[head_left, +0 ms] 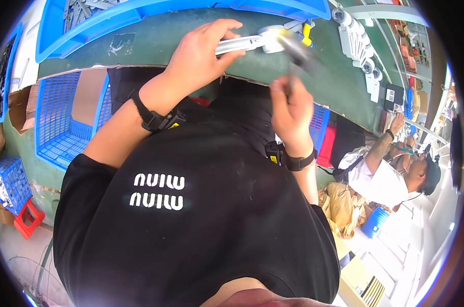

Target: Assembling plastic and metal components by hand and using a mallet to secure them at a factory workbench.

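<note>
Head view: my left grip [204, 48] is wrapped on the left end of a slim white arm [239, 45], thumb at its lower edge, fingers above, over the green tabletop [160, 43]; its other end meets a round white piece [272, 45]. My right grip [293, 107] clasps the handle of a hammer-like tool [299, 56], its head motion-blurred beside that piece. A yellow part [307, 33] sits just beyond. I judge the arm light and stiff, smooth enough to slip, its finish easily marked; the straight shank, well back from the round piece, is where to take hold, fingertips clear of the tool.
</note>
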{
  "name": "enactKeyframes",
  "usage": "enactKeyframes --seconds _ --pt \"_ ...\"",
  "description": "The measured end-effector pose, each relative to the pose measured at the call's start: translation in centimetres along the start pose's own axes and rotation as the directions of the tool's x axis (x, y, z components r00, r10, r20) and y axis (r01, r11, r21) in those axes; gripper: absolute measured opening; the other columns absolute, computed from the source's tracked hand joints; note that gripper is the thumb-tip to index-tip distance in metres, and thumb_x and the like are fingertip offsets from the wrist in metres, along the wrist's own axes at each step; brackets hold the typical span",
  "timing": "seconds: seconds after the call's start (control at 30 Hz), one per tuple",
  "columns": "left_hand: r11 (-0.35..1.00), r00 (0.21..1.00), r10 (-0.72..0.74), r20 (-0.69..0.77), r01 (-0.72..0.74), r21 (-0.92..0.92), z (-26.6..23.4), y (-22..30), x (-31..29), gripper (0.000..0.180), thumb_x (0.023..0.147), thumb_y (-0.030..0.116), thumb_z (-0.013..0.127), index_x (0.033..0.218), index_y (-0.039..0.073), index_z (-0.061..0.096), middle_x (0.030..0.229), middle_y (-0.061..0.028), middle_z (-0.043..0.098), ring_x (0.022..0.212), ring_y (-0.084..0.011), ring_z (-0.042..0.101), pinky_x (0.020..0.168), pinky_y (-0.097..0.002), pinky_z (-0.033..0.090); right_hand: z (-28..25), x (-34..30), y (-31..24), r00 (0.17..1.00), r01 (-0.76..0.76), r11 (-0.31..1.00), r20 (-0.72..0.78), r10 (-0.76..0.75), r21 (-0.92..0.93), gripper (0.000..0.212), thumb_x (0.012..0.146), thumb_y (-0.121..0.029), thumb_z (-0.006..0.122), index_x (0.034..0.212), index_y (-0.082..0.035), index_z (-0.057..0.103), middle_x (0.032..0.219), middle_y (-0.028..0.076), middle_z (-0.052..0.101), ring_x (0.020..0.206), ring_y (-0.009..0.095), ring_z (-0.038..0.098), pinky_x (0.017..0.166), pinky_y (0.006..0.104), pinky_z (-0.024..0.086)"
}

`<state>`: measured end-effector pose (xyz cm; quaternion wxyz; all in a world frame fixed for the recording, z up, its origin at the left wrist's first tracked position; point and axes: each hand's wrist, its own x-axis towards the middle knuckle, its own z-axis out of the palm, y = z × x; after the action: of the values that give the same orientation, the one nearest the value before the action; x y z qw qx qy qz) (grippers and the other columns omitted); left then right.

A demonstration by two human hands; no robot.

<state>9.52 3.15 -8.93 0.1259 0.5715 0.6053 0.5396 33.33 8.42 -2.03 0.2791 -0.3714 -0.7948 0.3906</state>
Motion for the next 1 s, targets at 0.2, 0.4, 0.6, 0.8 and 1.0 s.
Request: enactKeyframes --seconds 0.2,0.4,0.6,0.8,1.0 --pt "0.988 0.987 0.151 -0.056 -0.15 0.023 -0.4 -0.7 -0.4 0.056 0.088 0.019 0.088 0.138 0.008 0.064 0.104 -0.0144 0.077 0.096 -0.0381 0.074 0.088 -0.0456 0.061 0.4 1.2 -0.3 0.951 -0.081 0.895 0.236 0.202 -0.439 0.028 0.106 -0.015 0.065 0.091 0.004 0.053 0.082 0.034 0.063 0.083 0.059 0.059 0.07 0.0588 0.047" --pt "0.999 1.0 0.009 -0.029 -0.007 0.04 -1.1 -0.6 -0.6 0.063 0.085 0.015 0.093 0.141 0.007 0.065 0.105 -0.0097 0.08 0.092 -0.0286 0.077 0.084 -0.0376 0.061 -0.2 1.1 -0.4 0.96 -0.07 0.923 0.226 0.166 -0.379 0.024 0.106 -0.013 0.067 0.093 0.003 0.055 0.074 0.027 0.061 0.069 0.05 0.058 0.063 0.0501 0.046" --pt "0.991 0.997 -0.062 -0.043 0.056 -0.123 -1.0 -0.4 -0.5 0.067 0.083 0.013 0.093 0.14 0.008 0.059 0.094 -0.0116 0.077 0.084 -0.0365 0.074 0.075 -0.0432 0.059 0.7 0.1 -1.0 0.998 0.035 0.998 0.063 -0.032 -0.051 0.012 0.106 -0.008 0.066 0.099 0.001 0.061 0.074 0.02 0.062 0.063 0.031 0.06 0.064 0.039 0.049" --pt "0.995 0.994 -0.096 -0.051 0.098 0.031 -1.0 -0.2 -0.4 0.075 0.082 0.01 0.094 0.147 0.011 0.055 0.095 -0.0086 0.079 0.085 -0.0255 0.078 0.08 -0.036 0.062 1.7 1.5 -2.0 0.949 0.138 0.901 0.314 -0.003 -0.41 0.015 0.105 -0.011 0.069 0.103 0.001 0.06 0.083 0.027 0.067 0.078 0.052 0.065 0.069 0.0496 0.052" --pt "0.997 0.995 -0.082 -0.051 0.082 -0.007 -1.0 -0.4 -0.2 0.075 0.081 0.014 0.094 0.143 0.006 0.053 0.091 -0.013 0.077 0.085 -0.0379 0.076 0.075 -0.0447 0.06 2.2 1.3 -1.3 0.969 0.082 0.941 0.249 0.003 -0.329 0.021 0.102 -0.013 0.071 0.098 0.001 0.056 0.08 0.028 0.065 0.078 0.052 0.064 0.067 0.0552 0.049"
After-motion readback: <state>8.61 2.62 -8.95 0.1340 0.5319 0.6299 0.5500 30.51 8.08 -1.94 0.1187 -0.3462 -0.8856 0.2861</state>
